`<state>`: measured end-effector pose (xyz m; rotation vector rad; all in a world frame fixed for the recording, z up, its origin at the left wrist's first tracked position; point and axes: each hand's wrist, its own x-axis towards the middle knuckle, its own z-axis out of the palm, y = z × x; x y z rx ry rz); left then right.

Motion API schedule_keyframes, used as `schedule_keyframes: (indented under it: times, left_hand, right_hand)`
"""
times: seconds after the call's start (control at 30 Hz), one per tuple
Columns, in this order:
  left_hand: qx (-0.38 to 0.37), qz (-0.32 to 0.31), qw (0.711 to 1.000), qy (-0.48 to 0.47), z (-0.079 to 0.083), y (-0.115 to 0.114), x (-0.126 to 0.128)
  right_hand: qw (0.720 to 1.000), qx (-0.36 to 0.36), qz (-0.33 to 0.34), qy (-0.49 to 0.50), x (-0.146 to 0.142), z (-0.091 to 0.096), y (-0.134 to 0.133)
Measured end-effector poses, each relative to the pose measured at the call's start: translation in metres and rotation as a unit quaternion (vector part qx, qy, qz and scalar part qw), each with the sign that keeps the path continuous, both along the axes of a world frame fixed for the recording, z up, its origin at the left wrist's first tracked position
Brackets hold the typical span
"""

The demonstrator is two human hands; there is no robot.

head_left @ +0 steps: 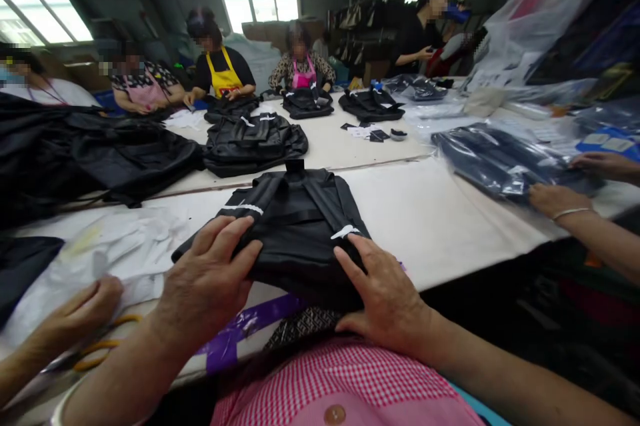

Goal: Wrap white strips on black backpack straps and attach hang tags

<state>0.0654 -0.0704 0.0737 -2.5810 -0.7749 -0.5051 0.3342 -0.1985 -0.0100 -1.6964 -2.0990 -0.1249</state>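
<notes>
A black backpack (295,233) lies straps up at the table's near edge, right in front of my body. White ties (345,232) wrap its two shoulder straps. At the bag's left side, my left hand (213,269) grips it, fingers over the strap and thumb on the near panel. My right hand (383,279) holds the lower right corner, with fingers on top beside the white tie and the thumb low near the front edge. The bag hides part of the purple tape (235,336) on the table edge.
Black bags (255,139) lie across the table (425,213), with a dark heap (100,146) at left. Orange-handled scissors (97,349) lie near a co-worker's hand (100,299) and white plastic (115,253). At right, another person's hands (560,199) touch a plastic-wrapped bag (500,159). Several people work opposite.
</notes>
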Motion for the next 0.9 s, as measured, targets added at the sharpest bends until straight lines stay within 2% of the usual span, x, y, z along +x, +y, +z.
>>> schedule_keyframes:
  times: [0.1, 0.23, 0.4, 0.53, 0.67, 0.77, 0.9]
  left_hand:
    - [0.018, -0.002, 1.0, -0.006, 0.013, 0.002, 0.013]
    - [0.056, -0.01, 0.998, -0.029, 0.015, 0.004, 0.019]
    - [0.084, -0.02, 0.995, -0.049, 0.01, 0.011, 0.01]
    - [0.112, -0.029, 0.993, -0.024, 0.001, 0.013, -0.008]
    - [0.151, 0.003, 0.989, -0.008, -0.02, 0.012, -0.033]
    - [0.153, 0.029, 0.988, -0.022, -0.04, 0.01, -0.052]
    - [0.101, -0.002, 0.992, -0.074, -0.057, 0.006, -0.06]
  right_hand:
    - [0.998, 0.037, -0.039, -0.024, -0.011, -0.009, -0.003]
    - [0.988, 0.108, -0.089, -0.058, -0.015, -0.032, 0.004]
    - [0.976, 0.184, -0.06, -0.098, 0.006, -0.048, 0.02]
    - [0.967, 0.207, 0.017, -0.146, 0.022, -0.041, 0.03]
    - [0.952, 0.234, 0.045, -0.192, 0.018, -0.024, 0.035]
    - [0.955, 0.208, 0.047, -0.207, 0.007, -0.008, 0.03]
    - [0.972, 0.137, 0.05, -0.182, 0.002, 0.007, 0.022]
